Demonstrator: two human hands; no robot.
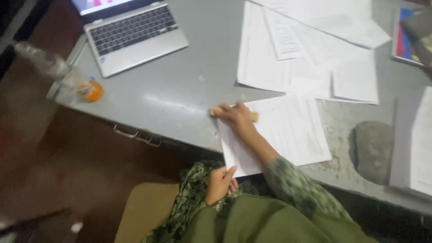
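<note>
Two hands are at work on one printed sheet [288,130] that lies at the near edge of the grey worktop [180,94], its lower corner hanging over the edge. The right hand [236,116] rests on the sheet's upper left corner with its fingers closed around a short tan object [216,110] that sticks out on both sides of the fist; the picture is too blurred to say what kind of tool it is. The left hand [219,183] sits lower, near the lap, its fingers curled at the sheet's overhanging corner, pinching or steadying it.

As a judgement: the work on this sheet looks to be under way, with the tool pressed at one corner only. Nothing shows whether any mark has been left.

Several more loose papers [310,49] lie spread farther back, well apart from the hands, and another pile [418,144] sits to the right. Whether those are finished or waiting cannot be told. A laptop [130,36] stands open at the far left, with a bottle [54,69] near the worktop's left corner and a dark stone [372,150] beside the sheet.
</note>
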